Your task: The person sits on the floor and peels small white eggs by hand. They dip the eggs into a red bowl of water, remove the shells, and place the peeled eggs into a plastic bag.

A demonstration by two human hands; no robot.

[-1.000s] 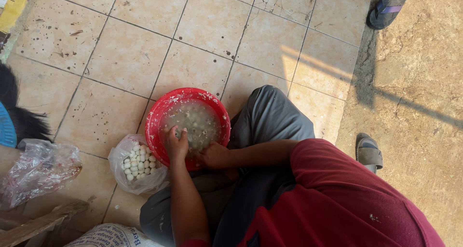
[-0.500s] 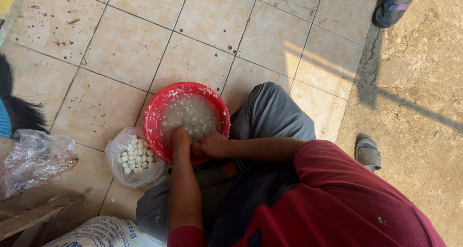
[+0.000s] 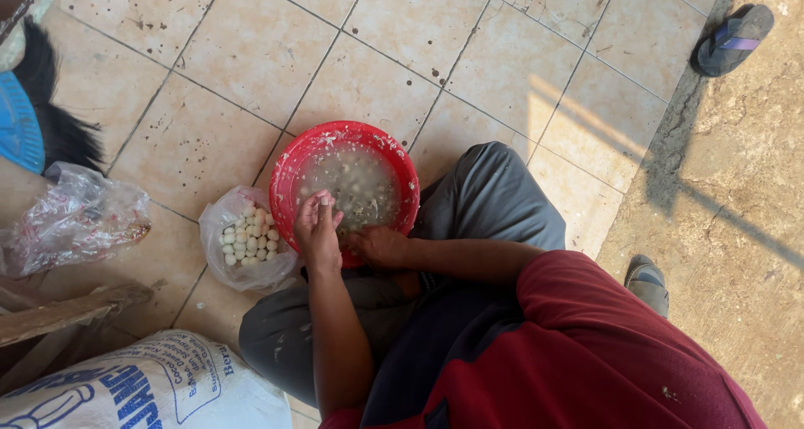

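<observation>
Left hand (image 3: 316, 228) half-curled over red bowl (image 3: 289, 165) of cloudy water, grip unclear; right hand (image 3: 381, 246) on near rim, closure unclear; bag (image 3: 219, 220) of white balls just beside.

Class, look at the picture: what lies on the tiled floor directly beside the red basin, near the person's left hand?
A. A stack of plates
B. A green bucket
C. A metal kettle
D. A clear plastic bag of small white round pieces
D: a clear plastic bag of small white round pieces sits against the red basin, next to the left hand.
</observation>
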